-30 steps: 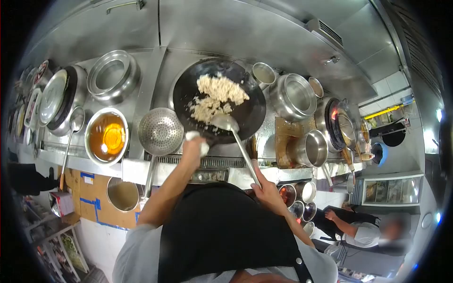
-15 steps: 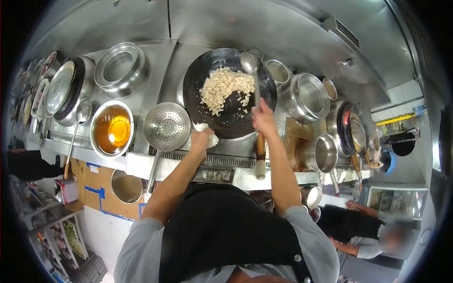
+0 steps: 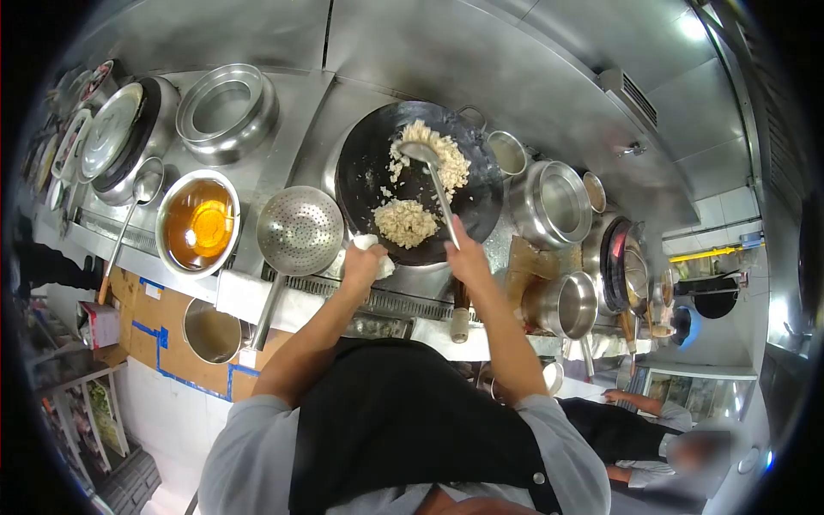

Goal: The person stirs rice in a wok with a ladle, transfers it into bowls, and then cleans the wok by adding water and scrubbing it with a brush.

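Observation:
A dark wok sits on the stove in front of me, holding pale fried rice split into a lower heap and an upper band. My right hand grips the handle of a metal ladle, whose bowl rests at the upper band of rice. At the wok's lower left rim, my left hand is closed on a folded white cloth; the wok's edge beneath the cloth is hidden. Just left of that hand lies a perforated strainer with a long handle.
A bowl of orange oil stands at left, with a second ladle beyond it. Metal pots and a saucepan line the right side. A wooden-handled tool lies at the counter's front edge. Another person stands at lower right.
The ladle has swung from the wok's upper right to its upper middle. The rice, one curved mass before, is now in two parts. The wok has shifted and tilted slightly.

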The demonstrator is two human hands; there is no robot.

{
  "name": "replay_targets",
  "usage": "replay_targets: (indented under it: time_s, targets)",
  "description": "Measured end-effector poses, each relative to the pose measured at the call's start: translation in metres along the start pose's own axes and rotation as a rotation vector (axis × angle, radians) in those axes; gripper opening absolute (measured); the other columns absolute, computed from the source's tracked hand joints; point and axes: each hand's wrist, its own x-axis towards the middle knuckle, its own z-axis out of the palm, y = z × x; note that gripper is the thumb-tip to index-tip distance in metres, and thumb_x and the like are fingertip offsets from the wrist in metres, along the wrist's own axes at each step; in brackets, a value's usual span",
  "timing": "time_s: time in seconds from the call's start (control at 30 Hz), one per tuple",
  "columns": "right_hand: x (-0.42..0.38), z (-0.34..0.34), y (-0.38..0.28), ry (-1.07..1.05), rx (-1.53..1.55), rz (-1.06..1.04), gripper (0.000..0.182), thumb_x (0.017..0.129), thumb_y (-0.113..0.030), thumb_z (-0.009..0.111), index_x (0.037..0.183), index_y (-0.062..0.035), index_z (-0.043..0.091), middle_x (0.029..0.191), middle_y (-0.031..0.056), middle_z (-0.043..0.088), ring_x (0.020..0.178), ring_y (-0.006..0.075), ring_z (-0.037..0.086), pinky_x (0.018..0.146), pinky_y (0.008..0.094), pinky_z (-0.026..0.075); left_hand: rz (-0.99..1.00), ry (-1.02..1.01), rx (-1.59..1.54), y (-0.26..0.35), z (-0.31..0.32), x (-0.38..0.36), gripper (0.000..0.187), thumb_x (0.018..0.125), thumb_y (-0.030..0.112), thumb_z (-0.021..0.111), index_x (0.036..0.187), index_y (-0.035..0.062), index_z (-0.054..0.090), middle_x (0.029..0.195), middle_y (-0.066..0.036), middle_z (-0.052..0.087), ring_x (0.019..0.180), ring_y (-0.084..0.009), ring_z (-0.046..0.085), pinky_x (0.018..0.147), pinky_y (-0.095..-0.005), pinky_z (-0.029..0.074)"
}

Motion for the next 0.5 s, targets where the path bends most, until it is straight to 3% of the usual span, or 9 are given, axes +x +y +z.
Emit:
replay_targets:
  time_s: [0.03,0.07,0.1,0.23,0.3,0.37,0.4,0.5]
  targets:
    - [-0.004,0.007,-0.016,-0.025,-0.005,0.036,0.071,0.098,-0.022,0.06,0.162,-0.0237,0.03,0.084,0.0335,0.068,0.082,0.0542,0.067,0.076,0.0599,0.053,-0.003,-0.02,-0.002,0.003,-0.002,-0.001,0.019,0.084,0.003,0.066,0.102,-0.0022,0.067,0.09,-0.01,0.07,0.077,-0.0199,0.068,0.067,-0.0356,0.054]
    - [-0.015,0.01,-0.037,-0.048,-0.008,0.074,0.074,0.098,-0.02,0.061,0.164,-0.0248,0.028,0.084,0.0334,0.068,0.082,0.0538,0.068,0.076,0.0595,0.054,-0.052,-0.089,0.004,-0.001,-0.008,0.006,0.032,0.084,0.002,0.069,0.115,-0.0017,0.061,0.098,-0.01,0.069,0.079,-0.0206,0.067,0.067,-0.0364,0.055]
    - [-0.029,0.013,-0.047,-0.074,-0.011,0.113,0.077,0.097,-0.018,0.062,0.165,-0.0258,0.026,0.085,0.0332,0.068,0.083,0.0533,0.068,0.077,0.0591,0.054,-0.036,-0.078,0.015,-0.007,-0.009,0.011,0.034,0.084,0.002,0.069,0.116,-0.0019,0.06,0.099,-0.01,0.069,0.078,-0.0205,0.067,0.067,-0.0365,0.056]
    - [-0.138,0.009,-0.026,-0.197,-0.039,-0.015,0.076,0.097,-0.019,0.059,0.165,-0.0244,0.025,0.082,0.0305,0.069,0.078,0.0515,0.069,0.072,0.0596,0.054,-0.02,-0.051,0.038,-0.016,-0.011,0.021,0.034,0.083,0.003,0.071,0.114,-0.0016,0.059,0.098,-0.01,0.068,0.075,-0.0192,0.066,0.066,-0.0358,0.057]
    - [-0.117,0.002,-0.027,-0.193,-0.084,0.038,0.075,0.097,-0.018,0.057,0.165,-0.0236,0.025,0.084,0.031,0.069,0.077,0.0516,0.069,0.072,0.0578,0.055,-0.021,-0.075,0.011,-0.013,-0.012,0.015,0.033,0.083,0.003,0.072,0.112,-0.0012,0.058,0.097,-0.009,0.067,0.075,-0.019,0.065,0.066,-0.0358,0.057]
    - [-0.047,0.004,-0.027,-0.212,-0.056,0.048,0.073,0.099,-0.019,0.057,0.165,-0.0221,0.025,0.096,0.0335,0.069,0.089,0.0514,0.069,0.079,0.0577,0.054,0.0,-0.071,0.005,-0.007,-0.009,0.011,0.026,0.082,0.003,0.071,0.106,-0.0001,0.06,0.092,-0.009,0.066,0.074,-0.0187,0.065,0.064,-0.0347,0.056]
    - [-0.013,0.014,-0.028,-0.077,0.03,-0.07,0.073,0.099,-0.018,0.058,0.164,-0.0187,0.026,0.1,0.033,0.07,0.093,0.0511,0.069,0.081,0.0527,0.055,0.016,-0.078,-0.001,-0.003,-0.009,0.008,0.025,0.082,0.003,0.07,0.105,-0.0003,0.06,0.091,-0.009,0.066,0.075,-0.0189,0.065,0.064,-0.0348,0.055]
    - [0.006,0.034,-0.039,0.067,0.255,-0.221,0.071,0.099,-0.016,0.058,0.163,-0.015,0.028,0.103,0.0332,0.069,0.095,0.0514,0.069,0.083,0.0476,0.055,0.074,-0.042,0.021,-0.002,-0.008,0.01,0.024,0.082,0.002,0.067,0.105,-0.0012,0.064,0.092,-0.009,0.068,0.077,-0.02,0.066,0.067,-0.0365,0.053]
